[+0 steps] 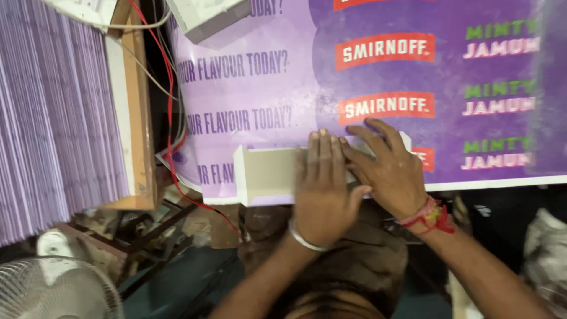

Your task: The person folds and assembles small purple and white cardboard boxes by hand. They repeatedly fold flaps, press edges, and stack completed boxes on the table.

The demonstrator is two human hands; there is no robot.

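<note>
A small grey-white cardboard box tray (263,174) with raised side flaps lies at the near edge of a large purple printed sheet (378,77). My left hand (322,189) presses flat on the tray, fingers together, a metal bangle on its wrist. My right hand (387,168) lies flat beside it, overlapping the left fingers and covering the tray's right end; red thread circles that wrist. Neither hand grips anything.
A tall stack of lilac sheets (56,118) fills the left, beside a wooden frame (139,118) with red and white wires (171,88). A white fan (56,292) sits at bottom left. Another grey box (207,18) lies at the top.
</note>
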